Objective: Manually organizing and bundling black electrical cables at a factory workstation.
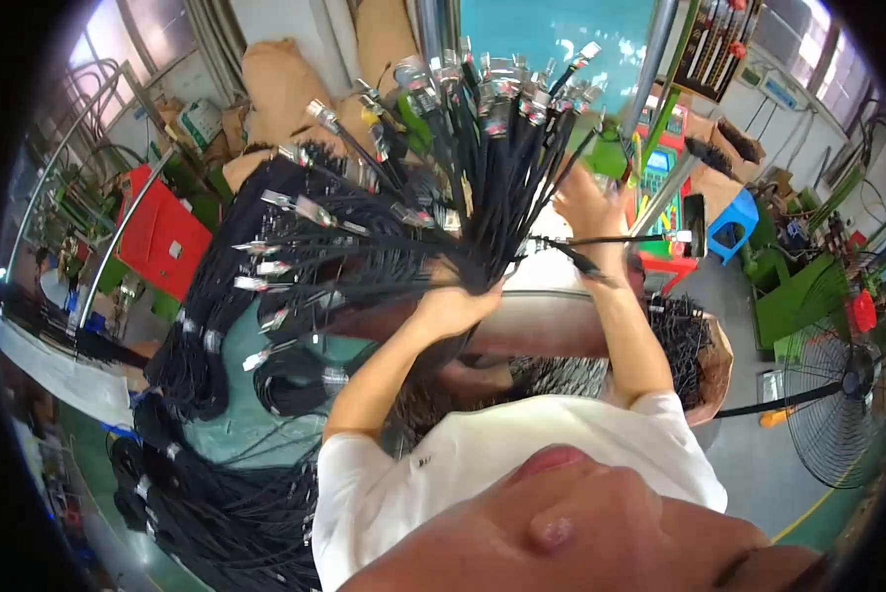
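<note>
A thick bundle of black cables [497, 197] fans out in front of me, its metal-tipped connectors [502, 84] pointing up and to the left. My left hand [460, 304] is wrapped round the bundle low down, where the cables come together. Beside the bundle's right edge is my right hand [593, 209], its fingers blurred and partly behind cables. One cable [626, 238] sticks out to the right across my right wrist. Whether the right hand grips any cable cannot be made out.
More black cable bundles [191, 365] lie at the left, with others [236, 513] lower down. A red cabinet [172, 232] stands at far left. On the right are a paper sack of black pieces [714, 360], a blue stool [732, 225] and a black fan [838, 385].
</note>
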`<state>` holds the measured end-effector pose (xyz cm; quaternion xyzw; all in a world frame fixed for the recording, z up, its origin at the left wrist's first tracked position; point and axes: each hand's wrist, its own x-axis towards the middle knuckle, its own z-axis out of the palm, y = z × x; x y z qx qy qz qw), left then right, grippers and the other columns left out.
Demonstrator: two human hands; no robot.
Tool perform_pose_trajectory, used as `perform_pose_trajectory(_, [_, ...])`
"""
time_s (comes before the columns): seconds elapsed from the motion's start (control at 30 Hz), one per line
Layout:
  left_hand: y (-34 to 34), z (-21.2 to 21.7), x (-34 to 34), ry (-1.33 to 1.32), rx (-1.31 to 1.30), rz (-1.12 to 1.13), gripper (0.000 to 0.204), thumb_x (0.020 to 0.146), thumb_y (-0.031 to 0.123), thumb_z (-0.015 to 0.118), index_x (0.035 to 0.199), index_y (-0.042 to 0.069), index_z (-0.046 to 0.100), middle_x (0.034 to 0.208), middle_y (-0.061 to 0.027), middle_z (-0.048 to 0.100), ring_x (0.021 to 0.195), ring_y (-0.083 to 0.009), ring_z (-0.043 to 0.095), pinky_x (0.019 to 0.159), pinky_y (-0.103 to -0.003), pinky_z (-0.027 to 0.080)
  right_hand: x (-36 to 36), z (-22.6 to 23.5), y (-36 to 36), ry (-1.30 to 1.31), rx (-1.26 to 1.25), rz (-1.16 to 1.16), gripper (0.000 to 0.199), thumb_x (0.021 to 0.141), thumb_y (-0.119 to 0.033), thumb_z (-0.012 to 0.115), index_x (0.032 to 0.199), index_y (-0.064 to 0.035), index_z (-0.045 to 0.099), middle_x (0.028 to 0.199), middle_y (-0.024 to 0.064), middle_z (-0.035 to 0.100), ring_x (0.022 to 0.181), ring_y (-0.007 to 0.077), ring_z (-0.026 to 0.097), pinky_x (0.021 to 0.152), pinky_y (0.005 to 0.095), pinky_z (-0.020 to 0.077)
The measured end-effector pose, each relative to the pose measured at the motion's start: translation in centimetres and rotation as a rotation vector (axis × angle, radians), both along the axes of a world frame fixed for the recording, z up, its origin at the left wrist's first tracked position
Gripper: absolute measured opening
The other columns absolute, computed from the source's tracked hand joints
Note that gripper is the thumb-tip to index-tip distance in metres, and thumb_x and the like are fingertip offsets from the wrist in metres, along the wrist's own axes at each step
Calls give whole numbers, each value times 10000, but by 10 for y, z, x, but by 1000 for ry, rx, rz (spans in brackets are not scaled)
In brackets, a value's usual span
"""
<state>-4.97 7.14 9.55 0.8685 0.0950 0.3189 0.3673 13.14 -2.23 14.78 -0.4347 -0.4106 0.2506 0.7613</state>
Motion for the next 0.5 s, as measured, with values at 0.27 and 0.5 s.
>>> perform_pose_trajectory(0.27, [-14, -2, 7, 97, 17, -90, 349, 861, 272, 608, 979, -55, 636, 914, -169, 669, 863, -180, 638, 804, -324, 490, -28, 25, -50, 99, -11, -13, 712, 994, -495, 245, 1498, -3, 140, 1461, 226, 362, 1384, 299, 313, 1148, 411, 204])
perform_pose_trajectory(0.5, [-34, -16, 32, 428, -713, -350, 388, 890, 371, 511, 1047, 51, 665, 984, -161, 674, 938, -286, 632, 898, -393, 455, -11, -49, -57, -838, -66, -292, 733, 911, -301, 463, 1472, 62, 161, 1532, 255, 177, 1413, 378, 218, 1153, 419, 158])
